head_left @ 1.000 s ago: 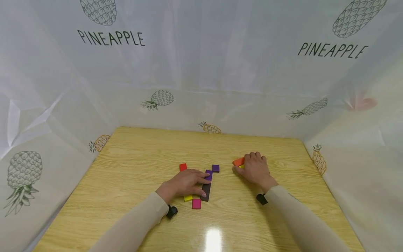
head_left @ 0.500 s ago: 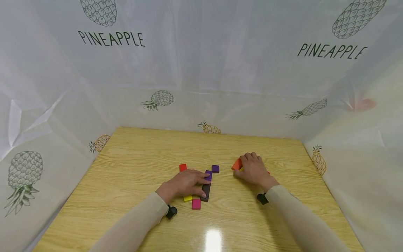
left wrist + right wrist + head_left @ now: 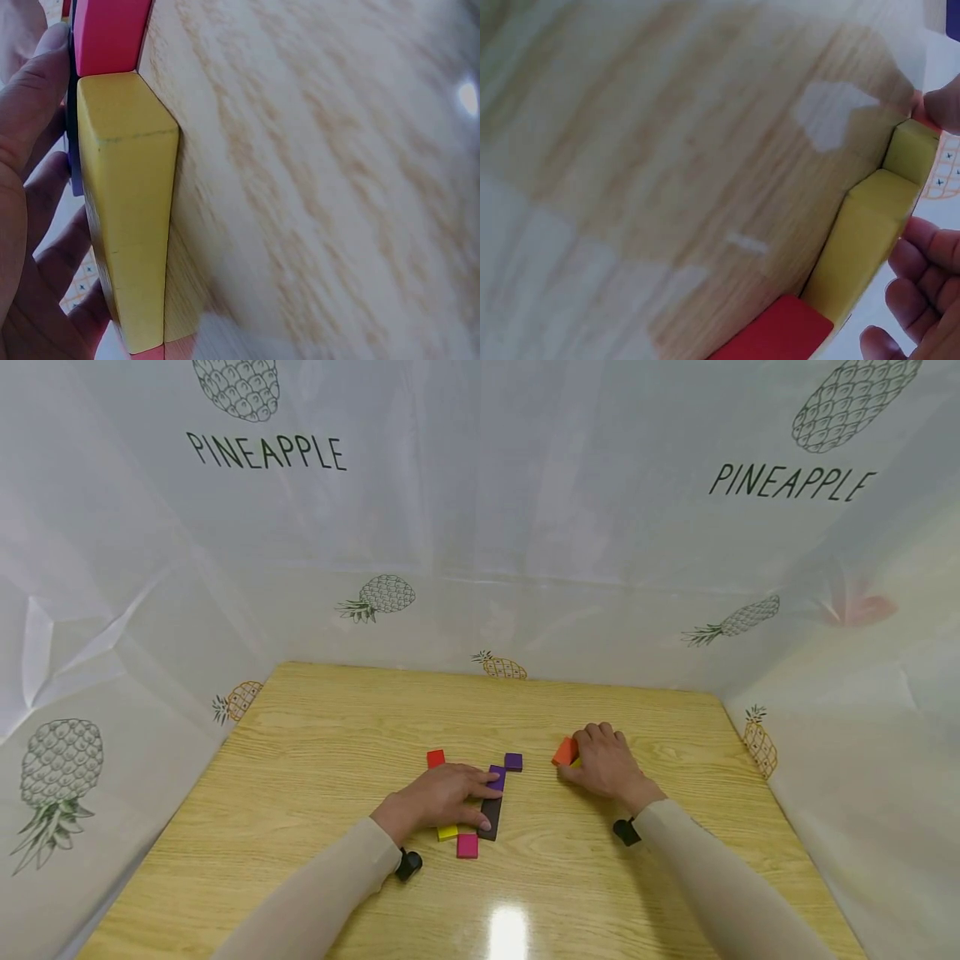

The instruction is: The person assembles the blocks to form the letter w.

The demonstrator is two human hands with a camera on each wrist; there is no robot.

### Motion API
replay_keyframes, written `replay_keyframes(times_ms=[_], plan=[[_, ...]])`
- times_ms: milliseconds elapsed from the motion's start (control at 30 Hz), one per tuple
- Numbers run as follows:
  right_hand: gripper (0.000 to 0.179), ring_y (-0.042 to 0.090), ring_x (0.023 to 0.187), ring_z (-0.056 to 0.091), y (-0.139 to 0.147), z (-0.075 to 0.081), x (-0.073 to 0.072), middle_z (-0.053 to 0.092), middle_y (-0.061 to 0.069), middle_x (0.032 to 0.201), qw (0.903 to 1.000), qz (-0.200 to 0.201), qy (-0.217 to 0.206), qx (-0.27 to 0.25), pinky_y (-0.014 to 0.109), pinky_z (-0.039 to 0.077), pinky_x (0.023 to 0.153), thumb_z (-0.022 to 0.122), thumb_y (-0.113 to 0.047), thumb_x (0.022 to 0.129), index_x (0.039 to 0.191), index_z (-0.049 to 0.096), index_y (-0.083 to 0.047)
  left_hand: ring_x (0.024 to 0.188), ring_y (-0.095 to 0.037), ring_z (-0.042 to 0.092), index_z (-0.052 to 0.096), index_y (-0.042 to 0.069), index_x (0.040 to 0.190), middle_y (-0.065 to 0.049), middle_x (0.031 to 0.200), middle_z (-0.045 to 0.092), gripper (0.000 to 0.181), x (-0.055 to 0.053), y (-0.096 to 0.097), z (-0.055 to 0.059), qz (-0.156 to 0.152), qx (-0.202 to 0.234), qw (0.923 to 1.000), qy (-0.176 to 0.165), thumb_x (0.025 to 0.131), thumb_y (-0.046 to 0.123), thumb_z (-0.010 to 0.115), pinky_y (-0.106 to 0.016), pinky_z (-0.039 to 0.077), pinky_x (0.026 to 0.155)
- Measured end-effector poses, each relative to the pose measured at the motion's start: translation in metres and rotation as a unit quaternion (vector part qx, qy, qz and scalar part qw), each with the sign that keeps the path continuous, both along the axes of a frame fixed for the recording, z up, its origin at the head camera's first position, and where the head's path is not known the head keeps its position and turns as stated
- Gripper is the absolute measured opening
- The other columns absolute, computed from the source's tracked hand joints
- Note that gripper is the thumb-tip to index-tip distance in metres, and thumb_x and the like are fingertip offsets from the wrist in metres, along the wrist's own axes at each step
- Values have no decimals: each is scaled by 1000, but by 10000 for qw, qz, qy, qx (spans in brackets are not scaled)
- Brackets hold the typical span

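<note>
Lettering on the pale sheet (image 3: 480, 510) behind the table (image 3: 375, 710) catches my eye first: "PINEAPPLE" (image 3: 266, 452) at the upper left of the frame, and "PINEAPPLE" again at the upper right, each beneath a line-drawn fruit. Smaller pineapple drawings (image 3: 386, 594) are scattered over the sheet.

Near the centre of the frame, the person's left hand (image 3: 446, 795) rests with fingers spread and relaxed, its tips on a long purple block (image 3: 498, 769) and a blackish block (image 3: 490, 814) that stand end to end. Around that hand I can see a red block (image 3: 436, 758) above it, a yellow block (image 3: 447, 833) below it, and a pink block (image 3: 467, 847) touching the yellow one. A small purple block (image 3: 513, 762) sits just beyond the top of the long purple one.

Right of centre, the right hand (image 3: 606, 764) is bent over another group, its thumb on the near side and its fingers on the far side; I can't tell whether they grip firmly. An orange block (image 3: 565, 752) pokes out at its left. The right wrist view shows two yellow pieces (image 3: 859, 232) in line there, with a scarlet block (image 3: 776, 334) touching them at the bottom.
</note>
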State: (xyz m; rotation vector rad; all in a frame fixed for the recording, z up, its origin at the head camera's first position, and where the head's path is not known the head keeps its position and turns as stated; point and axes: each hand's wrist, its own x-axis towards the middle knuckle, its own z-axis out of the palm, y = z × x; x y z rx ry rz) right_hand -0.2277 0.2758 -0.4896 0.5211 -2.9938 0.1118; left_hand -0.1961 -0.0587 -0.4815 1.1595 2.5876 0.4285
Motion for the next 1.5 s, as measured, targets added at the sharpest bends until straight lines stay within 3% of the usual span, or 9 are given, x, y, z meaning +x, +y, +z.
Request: replay_keyframes(times_ms=[333, 733, 933, 1500], plan=[[54, 36, 112, 54, -8, 4, 2, 65, 15, 121, 9980, 595, 49, -190, 55, 48, 95, 73, -45, 91, 122, 66, -1, 153, -26, 43, 62, 28, 150, 8, 166, 44, 59, 0, -2, -1, 21, 10, 10000, 11, 97, 53, 71, -47, 36, 126], [52, 28, 108, 57, -24, 5, 27, 68, 7, 119, 9852, 1704, 156, -68, 46, 52, 99, 75, -44, 91, 125, 67, -5, 153, -26, 44, 61, 29, 151, 8, 166, 44, 59, -2, -2, -4, -53, 17, 9999, 89, 98, 55, 70, -47, 37, 125], [55, 26, 113, 56, -32, 1, 35, 66, 7, 126, 9835, 1804, -84, -75, 46, 51, 105, 74, -46, 92, 129, 66, -7, 153, -26, 43, 61, 30, 151, 7, 166, 44, 60, -3, -1, -4, -46, -7, 9999, 89, 98, 56, 69, -46, 37, 125], [57, 25, 115, 55, -36, -4, 33, 66, 6, 129, 9811, 1934, 38, -47, 45, 51, 104, 74, -45, 92, 134, 65, -8, 153, -26, 44, 60, 31, 151, 8, 167, 43, 61, -4, 0, -6, -69, -57, 9999, 105, 97, 58, 69, -45, 36, 126]])
